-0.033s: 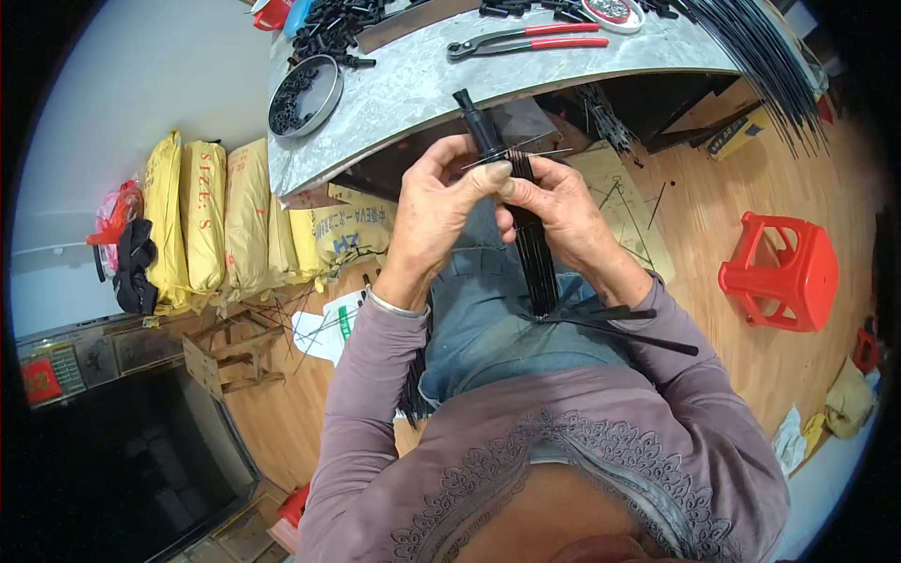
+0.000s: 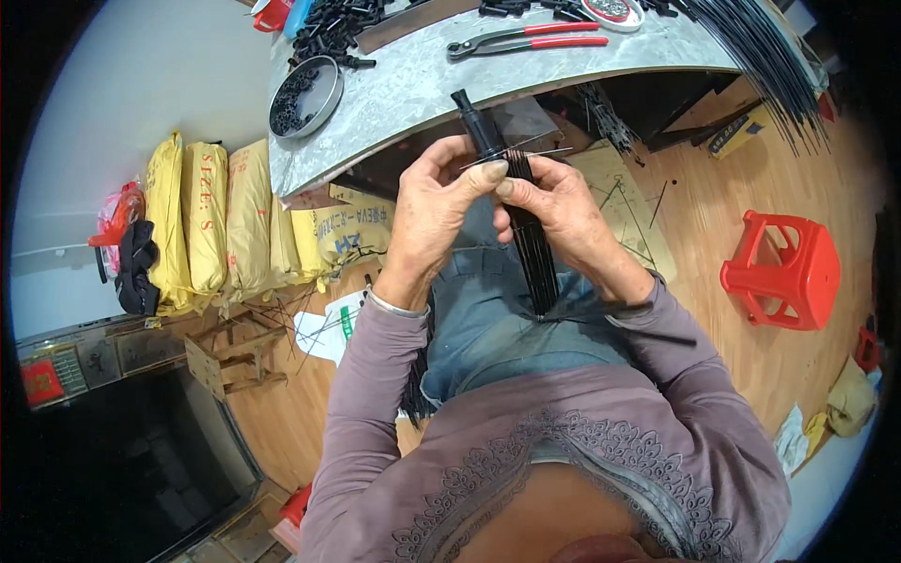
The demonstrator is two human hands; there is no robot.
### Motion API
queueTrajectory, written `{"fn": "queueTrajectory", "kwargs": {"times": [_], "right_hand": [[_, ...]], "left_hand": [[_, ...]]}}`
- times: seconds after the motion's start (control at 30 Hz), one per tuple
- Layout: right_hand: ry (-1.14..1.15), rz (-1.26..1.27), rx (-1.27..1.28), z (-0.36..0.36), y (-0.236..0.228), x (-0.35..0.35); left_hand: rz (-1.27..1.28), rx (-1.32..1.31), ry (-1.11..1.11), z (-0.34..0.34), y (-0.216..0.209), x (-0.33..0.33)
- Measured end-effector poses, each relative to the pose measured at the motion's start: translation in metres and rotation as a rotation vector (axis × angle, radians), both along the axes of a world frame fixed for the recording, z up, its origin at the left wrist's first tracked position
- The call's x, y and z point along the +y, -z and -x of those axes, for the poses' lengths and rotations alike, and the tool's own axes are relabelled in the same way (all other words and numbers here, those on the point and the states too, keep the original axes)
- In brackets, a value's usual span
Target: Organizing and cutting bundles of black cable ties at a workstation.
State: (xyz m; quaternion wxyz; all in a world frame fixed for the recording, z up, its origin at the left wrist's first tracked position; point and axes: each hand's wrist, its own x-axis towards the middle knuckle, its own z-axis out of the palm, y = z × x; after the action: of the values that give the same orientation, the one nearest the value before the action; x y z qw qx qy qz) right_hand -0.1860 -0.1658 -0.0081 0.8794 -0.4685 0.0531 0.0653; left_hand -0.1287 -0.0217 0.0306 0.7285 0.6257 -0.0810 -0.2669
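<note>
A black umbrella frame (image 2: 538,272), its thin ribs folded into a bundle, slants upward from my lap toward the table edge. My left hand (image 2: 434,208) is closed around it just below the thick black top piece (image 2: 481,129), the thumb pressing on it. My right hand (image 2: 574,214) is closed on the ribs beside it, with the two thumb tips almost touching. Fine wires (image 2: 546,151) stick out sideways there. What the fingertips pinch is hidden. Near my right forearm, dark rib ends (image 2: 648,330) are blurred by motion.
On the marbled table (image 2: 404,103) are red-handled pincers (image 2: 540,41), a round tin (image 2: 324,98) of small black parts, a pile of black tubes (image 2: 333,28) and a sheaf of black rods (image 2: 765,70). Yellow sacks (image 2: 206,220) stand left; a red stool (image 2: 793,272) stands right.
The dark rib ends near my right forearm have shifted and are now smeared. Both hands keep their hold on the umbrella frame in nearly the same place.
</note>
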Motion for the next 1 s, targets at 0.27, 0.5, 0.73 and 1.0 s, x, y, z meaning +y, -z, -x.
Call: {"fn": "queueTrajectory", "kwargs": {"times": [0.27,0.5,0.73,1.0], "right_hand": [[-0.043,0.846,-0.178,-0.007,-0.001,-0.027],[-0.183,0.443,-0.104,-0.019,0.026,-0.035],[-0.411,-0.09,-0.106,-0.031,0.064,-0.043],[-0.218,-0.143,-0.1,-0.009,0.023,-0.023]], "left_hand": [[0.056,-0.145,-0.094,0.007,0.015,-0.003],[0.218,-0.134,-0.11,0.012,0.027,-0.007],[0.315,-0.147,-0.007,0.015,0.031,-0.016],[0.209,-0.208,0.198,-0.017,0.036,-0.001]]}}
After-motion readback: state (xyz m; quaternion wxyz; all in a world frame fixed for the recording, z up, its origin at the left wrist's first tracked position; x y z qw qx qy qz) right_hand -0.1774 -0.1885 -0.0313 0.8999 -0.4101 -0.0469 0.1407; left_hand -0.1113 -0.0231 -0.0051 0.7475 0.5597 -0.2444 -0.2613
